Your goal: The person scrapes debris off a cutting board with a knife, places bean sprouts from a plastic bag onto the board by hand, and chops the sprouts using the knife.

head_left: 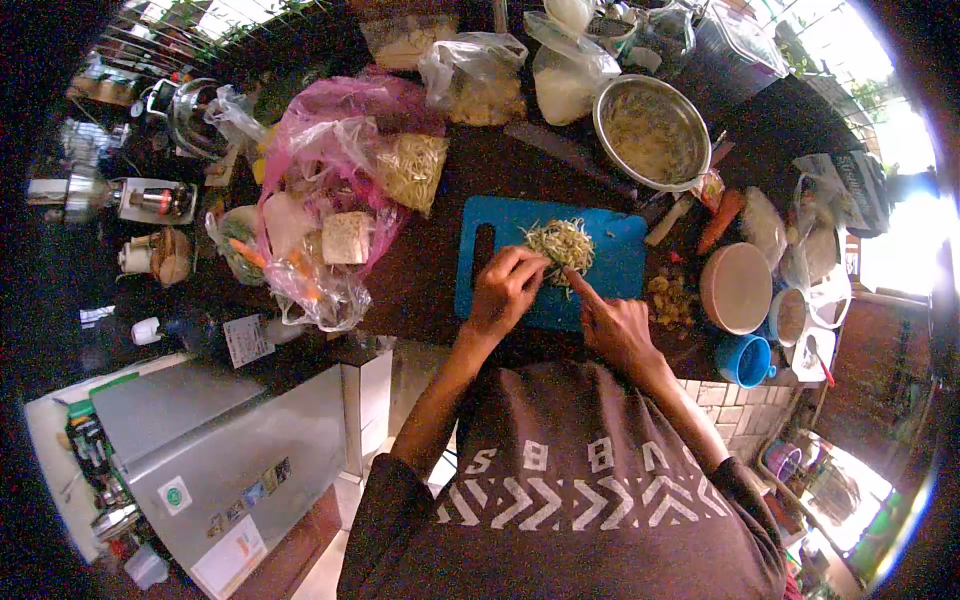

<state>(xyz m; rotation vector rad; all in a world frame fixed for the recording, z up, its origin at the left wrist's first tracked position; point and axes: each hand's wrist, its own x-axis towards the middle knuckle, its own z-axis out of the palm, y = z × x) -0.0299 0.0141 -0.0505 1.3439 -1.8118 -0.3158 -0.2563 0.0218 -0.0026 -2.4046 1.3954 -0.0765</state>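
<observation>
A heap of pale bean sprouts lies on the blue cutting board, which has a dark handle slot at its left end. My left hand is closed at the heap's left edge, its fingertips pressed together on some sprouts. From the lower right, my right hand reaches over the board's edge. Its index finger stretches to the sprouts and the other fingers are curled; what they hold, if anything, is too small to make out.
Beyond the board stands a metal bowl with batter-like contents. Left are a pink plastic bag, a pale block and bagged noodle-like strands. Right are a carrot, a round beige lid and a blue mug.
</observation>
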